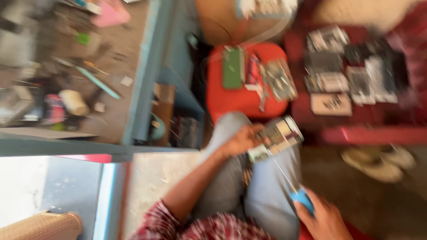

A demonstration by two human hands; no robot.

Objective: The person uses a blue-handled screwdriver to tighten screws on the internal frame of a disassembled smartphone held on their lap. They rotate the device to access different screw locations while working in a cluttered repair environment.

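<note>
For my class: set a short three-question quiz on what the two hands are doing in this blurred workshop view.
1. True or false: the left hand holds a flat circuit board above the knee.
2. Which colour is the handle of the thin tool in the right hand? A red, B blue, C yellow.
3. What stands in front of the knees, carrying more boards?

Key: 1 true. 2 B. 3 A red stool; a green board lies on it.
</note>
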